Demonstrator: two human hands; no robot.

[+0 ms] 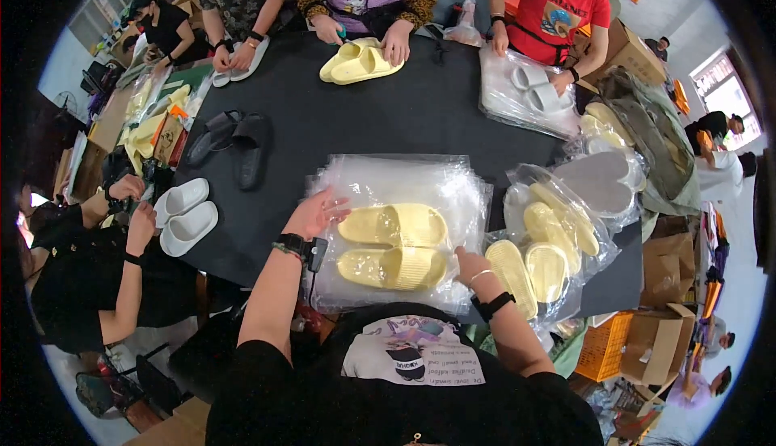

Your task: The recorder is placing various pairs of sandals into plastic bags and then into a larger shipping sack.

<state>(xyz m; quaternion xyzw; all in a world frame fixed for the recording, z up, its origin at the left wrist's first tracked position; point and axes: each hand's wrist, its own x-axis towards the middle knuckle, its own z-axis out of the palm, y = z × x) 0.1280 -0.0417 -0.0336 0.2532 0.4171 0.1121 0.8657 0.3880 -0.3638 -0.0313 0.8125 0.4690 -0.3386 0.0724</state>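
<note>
A pair of pale yellow slide slippers (393, 246) lies side by side on a stack of clear plastic bags (404, 178) in front of me. Shiny film covers the slippers, so they appear to be inside the top bag. My left hand (317, 213) is open, its fingers spread at the left edge of the bag beside the upper slipper. At the opposite side, my right hand (470, 267) has its fingers curled at the bag's right edge, close to the slippers' toe ends; the fingertips are partly hidden.
More bagged yellow slippers (546, 272) are piled to my right, by grey soles (598, 181). Dark slippers (249, 151) and white slippers (189, 216) lie left on the black table (323, 127). Across it, co-workers handle yellow slippers (360, 61) and white slippers (540, 89).
</note>
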